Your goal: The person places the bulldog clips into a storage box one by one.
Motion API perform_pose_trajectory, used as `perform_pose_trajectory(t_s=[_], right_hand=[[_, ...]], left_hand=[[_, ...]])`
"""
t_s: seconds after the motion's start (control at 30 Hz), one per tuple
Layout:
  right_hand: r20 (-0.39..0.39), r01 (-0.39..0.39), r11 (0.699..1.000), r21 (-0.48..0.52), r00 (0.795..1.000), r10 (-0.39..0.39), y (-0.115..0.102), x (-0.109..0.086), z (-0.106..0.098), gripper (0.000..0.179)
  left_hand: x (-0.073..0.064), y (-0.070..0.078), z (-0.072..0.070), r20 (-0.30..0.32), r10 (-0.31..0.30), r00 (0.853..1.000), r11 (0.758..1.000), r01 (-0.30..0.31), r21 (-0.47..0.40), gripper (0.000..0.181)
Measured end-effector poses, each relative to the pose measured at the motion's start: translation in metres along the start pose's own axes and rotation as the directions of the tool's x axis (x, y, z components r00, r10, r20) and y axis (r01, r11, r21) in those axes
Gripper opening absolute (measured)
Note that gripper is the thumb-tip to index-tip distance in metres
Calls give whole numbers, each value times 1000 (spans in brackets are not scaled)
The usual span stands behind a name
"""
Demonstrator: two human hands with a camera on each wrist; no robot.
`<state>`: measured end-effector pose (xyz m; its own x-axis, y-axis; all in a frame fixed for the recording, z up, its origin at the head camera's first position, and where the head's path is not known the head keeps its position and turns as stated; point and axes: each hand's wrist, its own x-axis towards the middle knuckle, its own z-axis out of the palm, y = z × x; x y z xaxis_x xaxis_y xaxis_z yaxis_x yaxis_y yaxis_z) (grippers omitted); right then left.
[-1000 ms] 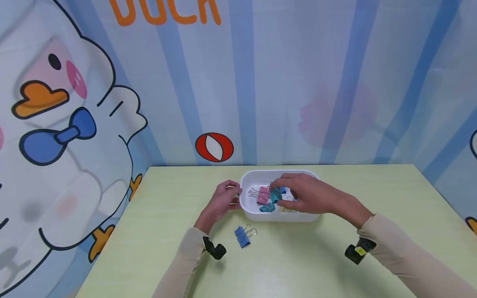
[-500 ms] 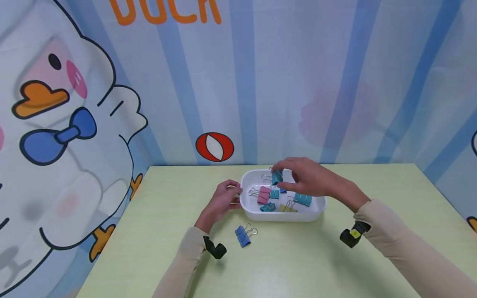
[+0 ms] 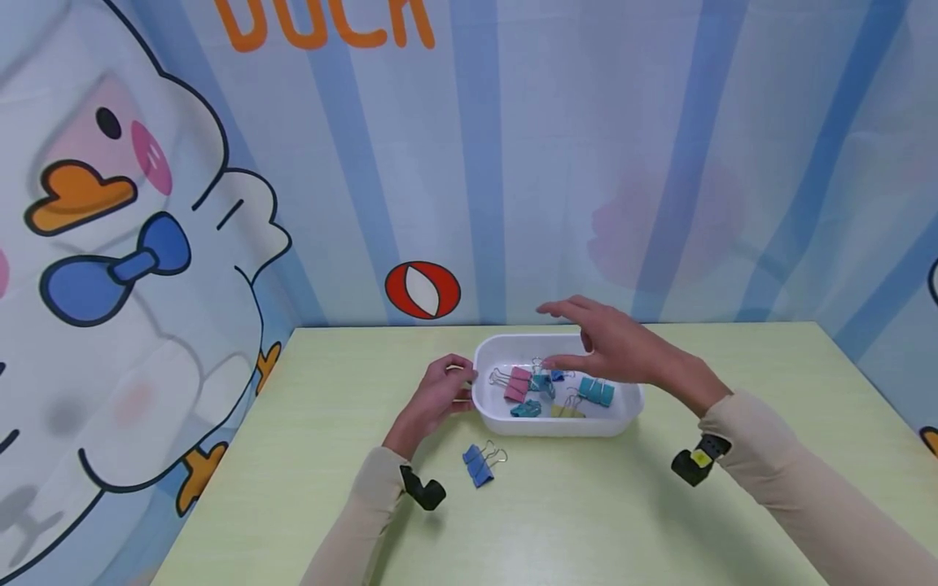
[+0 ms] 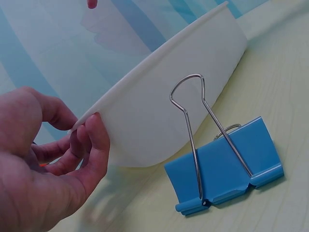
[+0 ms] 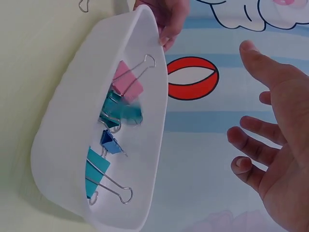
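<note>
My left hand (image 3: 440,384) pinches the left end rim of a white plastic tray (image 3: 557,426), thumb and fingertips at its edge in the left wrist view. Over the tray's back edge, my right hand (image 3: 619,342) is spread with nothing in it. Inside lie a pink binder clip (image 3: 517,384), several teal binder clips (image 3: 597,391), a yellow one (image 3: 567,412) and a small blue one (image 5: 110,142). One teal clip (image 5: 130,112) looks blurred in the right wrist view. On the table in front of the tray sits a blue binder clip (image 4: 224,166) with its wire handles up.
The pale yellow-green table (image 3: 352,358) ends at a cloth backdrop (image 3: 542,163) printed with a duck and stripes, just behind the tray. Black wrist cameras (image 3: 423,488) sit on both sleeves.
My right hand lifted a teal binder clip above the tray, then spread its fingers and let it go; the clip is now down among the others. The left hand stayed on the rim.
</note>
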<state>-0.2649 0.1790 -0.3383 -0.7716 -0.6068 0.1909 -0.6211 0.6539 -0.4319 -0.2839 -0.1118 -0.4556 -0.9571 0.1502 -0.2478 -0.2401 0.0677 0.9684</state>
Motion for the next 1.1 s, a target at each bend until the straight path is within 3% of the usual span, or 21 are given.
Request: perform_pose_trajectory(t_s=[0.3,0.7,1.1], right_hand=[[35,104,993,-59,994,-102,-13,-14,24,69],[146,220,973,-70,967,-209,-43,-27,73,58],[271,216,976,6,939,-210,-50,-23,120,51]], left_hand=[[1,-1,0,8,11,1000,1000,-11,6,29],[-1,-1,-1,15,16,1000,1000,-16,7,31],[-3,0,0,13,11,1000,1000,-11,-15,31]])
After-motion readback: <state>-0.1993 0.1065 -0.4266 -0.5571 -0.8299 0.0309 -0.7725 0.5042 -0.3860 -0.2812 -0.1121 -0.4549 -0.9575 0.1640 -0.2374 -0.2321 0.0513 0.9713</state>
